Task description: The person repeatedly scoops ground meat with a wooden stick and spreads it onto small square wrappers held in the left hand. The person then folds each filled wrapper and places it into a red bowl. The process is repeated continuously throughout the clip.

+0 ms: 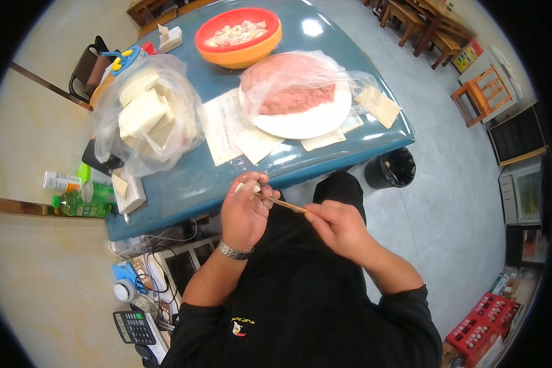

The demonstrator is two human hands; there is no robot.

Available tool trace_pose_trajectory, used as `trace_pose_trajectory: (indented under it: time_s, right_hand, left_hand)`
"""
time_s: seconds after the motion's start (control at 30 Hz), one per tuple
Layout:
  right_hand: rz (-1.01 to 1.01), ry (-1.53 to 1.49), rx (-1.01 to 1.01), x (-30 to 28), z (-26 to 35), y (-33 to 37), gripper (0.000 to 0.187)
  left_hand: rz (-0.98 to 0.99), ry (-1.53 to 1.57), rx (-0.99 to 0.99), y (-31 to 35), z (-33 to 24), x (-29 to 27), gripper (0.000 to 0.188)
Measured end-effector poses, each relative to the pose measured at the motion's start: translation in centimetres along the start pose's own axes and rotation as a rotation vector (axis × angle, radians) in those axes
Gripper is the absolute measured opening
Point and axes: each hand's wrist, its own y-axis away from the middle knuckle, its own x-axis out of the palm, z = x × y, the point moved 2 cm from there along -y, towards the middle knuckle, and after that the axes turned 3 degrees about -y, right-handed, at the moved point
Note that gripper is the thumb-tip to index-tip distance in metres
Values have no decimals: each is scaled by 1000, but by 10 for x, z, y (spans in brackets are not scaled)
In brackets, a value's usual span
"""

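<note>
Fingers (260, 176) of the left hand (244, 211) are half curled, and a small white wrapper (241, 187) seems to be held among them, although most of it is hidden. By the right hand (340, 230) a thin wooden stick (283, 203) is pinched, with thumb and forefinger pressed narrowly together on its near end. Its other end is directed into the left fingers; whether the wrapper is touched by it cannot be told.

Both hands are held just before the near edge of the blue desk (178, 196), above the dark trousers (343, 193). For this reason, if the left grip is loosened too much, the wrapper could be dropped onto the lap or the floor. It could also be torn, if it is thin and the stick is pushed too strongly. Some pale residue is seen on the left fingertips, so sticking may be caused.

The left forearm is raised almost upright, with the palm turned up and the wrist circled by a metal watch (235, 251). The right forearm is slanted inward from the lower right. On the desk, beyond the hands, minced meat (303, 101) is laid on a white plate (288, 129), partly covered by plastic film (360, 80).
</note>
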Motion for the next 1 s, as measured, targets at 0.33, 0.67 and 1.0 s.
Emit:
trace_pose_trajectory:
  time_s: [0.33, 0.67, 1.0]
  right_hand:
    - [-9, -198, 79, 12, -9, -4, 19]
    - [31, -174, 95, 9, -8, -1, 17]
    - [1, -6, -67, 11, -7, -11, 17]
  left_hand:
    - [66, 122, 79, -2, -4, -6, 35]
    - [71, 104, 71, -4, 4, 0, 20]
    - [-119, -77, 91, 0, -9, 4, 20]
